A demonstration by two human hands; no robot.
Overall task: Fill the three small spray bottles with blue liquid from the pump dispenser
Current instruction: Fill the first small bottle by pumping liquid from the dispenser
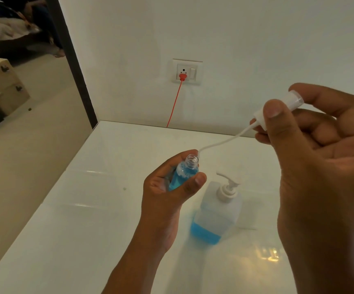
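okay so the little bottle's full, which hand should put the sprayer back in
Right, probably. The right hand already pinches the sprayer, and its tube tip sits just beside the open bottle neck. The left hand grips the bottle, so it is busy steadying.

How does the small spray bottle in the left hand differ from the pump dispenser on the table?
The small spray bottle is held tilted in the left hand; the pump dispenser stands upright on the table. The spray bottle's neck is open and capless; the dispenser has its pump on. The bottle looks nearly full, the dispenser mostly empty. Both hold blue liquid.
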